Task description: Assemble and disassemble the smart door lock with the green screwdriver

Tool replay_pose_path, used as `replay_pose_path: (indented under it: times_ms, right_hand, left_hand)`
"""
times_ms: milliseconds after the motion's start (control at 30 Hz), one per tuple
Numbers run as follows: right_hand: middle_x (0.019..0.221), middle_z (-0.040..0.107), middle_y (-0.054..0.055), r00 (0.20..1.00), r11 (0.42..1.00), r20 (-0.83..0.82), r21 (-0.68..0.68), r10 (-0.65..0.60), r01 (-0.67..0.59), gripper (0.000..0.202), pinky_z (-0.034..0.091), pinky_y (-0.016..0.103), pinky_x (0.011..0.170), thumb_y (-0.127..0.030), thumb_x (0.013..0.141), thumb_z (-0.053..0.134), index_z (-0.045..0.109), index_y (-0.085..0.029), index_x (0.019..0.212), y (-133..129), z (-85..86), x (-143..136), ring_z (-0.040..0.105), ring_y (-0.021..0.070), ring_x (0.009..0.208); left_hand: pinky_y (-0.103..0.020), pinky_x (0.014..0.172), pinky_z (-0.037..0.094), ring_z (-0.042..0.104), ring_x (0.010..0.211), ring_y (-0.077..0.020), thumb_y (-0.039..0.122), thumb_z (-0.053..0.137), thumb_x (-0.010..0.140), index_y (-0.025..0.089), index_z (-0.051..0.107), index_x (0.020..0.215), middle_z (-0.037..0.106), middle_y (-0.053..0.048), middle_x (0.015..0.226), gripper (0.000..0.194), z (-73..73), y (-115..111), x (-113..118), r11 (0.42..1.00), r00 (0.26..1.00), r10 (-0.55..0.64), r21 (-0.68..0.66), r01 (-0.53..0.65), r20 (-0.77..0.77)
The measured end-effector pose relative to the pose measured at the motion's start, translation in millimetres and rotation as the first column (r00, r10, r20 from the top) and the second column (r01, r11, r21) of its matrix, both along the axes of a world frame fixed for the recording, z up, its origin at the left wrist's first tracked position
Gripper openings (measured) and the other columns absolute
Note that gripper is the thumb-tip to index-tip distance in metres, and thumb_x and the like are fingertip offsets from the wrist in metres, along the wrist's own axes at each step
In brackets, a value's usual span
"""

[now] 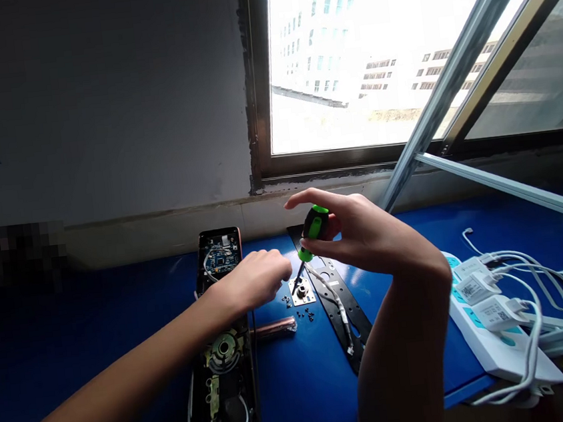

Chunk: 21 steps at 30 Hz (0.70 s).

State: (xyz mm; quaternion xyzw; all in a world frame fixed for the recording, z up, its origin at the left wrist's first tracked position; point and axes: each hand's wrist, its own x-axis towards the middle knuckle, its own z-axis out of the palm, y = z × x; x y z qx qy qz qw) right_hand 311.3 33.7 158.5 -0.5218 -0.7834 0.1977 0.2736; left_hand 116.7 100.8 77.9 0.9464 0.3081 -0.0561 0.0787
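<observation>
A green and black screwdriver (314,232) is gripped in my right hand (351,227), its shaft slanting down to a small square metal plate (310,295) on the blue table. My left hand (263,277) is closed just left of that plate; whatever its fingers hold is hidden. Small dark screws (310,315) lie beside and below the plate. To the left, a long black housing (234,404) shows a circuit board (222,261), a round metal part (224,351) and white wires. A long black perforated panel (340,319) with a wrapped cable (335,292) lies at the right of the plate.
A copper-coloured cylinder (274,328) lies beside the housing. On the right, a white power strip (496,343) holds several plugs and tangled white cables. Metal bars (515,186) cross the right side. A wall and window (346,157) stand behind the blue table (301,397).
</observation>
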Motion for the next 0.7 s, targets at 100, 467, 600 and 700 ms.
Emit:
replay_pose_path:
  times_ms: [100, 467, 600, 700]
  right_hand:
    - [0.080, 0.070, 0.000, 1.000, 1.000, 0.019, -0.007, 0.001, -0.001, 0.043, 0.058, 0.031, 0.063, -0.025, 0.087, 0.070, 0.063, -0.028, 0.130, 2.3, -0.3, -6.9, 0.069, 0.0176, 0.071]
    - [0.086, 0.075, 0.002, 0.999, 0.981, 0.023, 0.186, 0.042, -0.045, 0.026, 0.061, 0.029, 0.067, -0.034, 0.089, 0.075, 0.066, -0.022, 0.110, 18.5, -2.1, -48.5, 0.072, 0.0152, 0.071]
    - [0.079, 0.072, 0.001, 0.994, 0.976, 0.110, 0.216, -0.023, -0.002, 0.024, 0.056, 0.027, 0.059, -0.037, 0.090, 0.075, 0.067, -0.021, 0.105, 27.2, -6.8, -62.4, 0.067, 0.0132, 0.063]
    - [0.077, 0.072, 0.000, 0.991, 0.966, 0.126, 0.259, -0.038, 0.004, 0.024, 0.054, 0.024, 0.057, -0.038, 0.090, 0.076, 0.067, -0.021, 0.103, 29.6, -10.0, -68.9, 0.066, 0.0121, 0.062]
  left_hand:
    - [-0.031, 0.072, 0.048, 0.069, 0.087, -0.0225, 0.009, 0.060, 0.093, 0.020, 0.074, 0.088, 0.073, -0.007, 0.098, 0.019, 9.5, -8.5, -26.4, 0.997, 0.986, -0.016, 0.075, 0.003, 0.164]
    - [-0.036, 0.093, 0.056, 0.068, 0.102, -0.0230, 0.031, 0.072, 0.095, 0.021, 0.077, 0.116, 0.068, -0.008, 0.114, 0.024, 5.5, -7.8, -131.9, 0.979, 0.849, 0.175, 0.001, -0.202, 0.499]
    - [-0.038, 0.098, 0.056, 0.067, 0.109, -0.0241, 0.032, 0.074, 0.094, 0.022, 0.077, 0.120, 0.068, -0.008, 0.117, 0.028, -5.2, -3.3, -144.5, 0.984, 0.859, 0.163, -0.020, -0.176, 0.485]
    - [-0.038, 0.098, 0.056, 0.065, 0.113, -0.0245, 0.031, 0.073, 0.095, 0.022, 0.076, 0.120, 0.068, -0.008, 0.117, 0.027, -7.2, -1.7, -145.3, 0.991, 0.865, 0.121, -0.016, -0.130, 0.486]
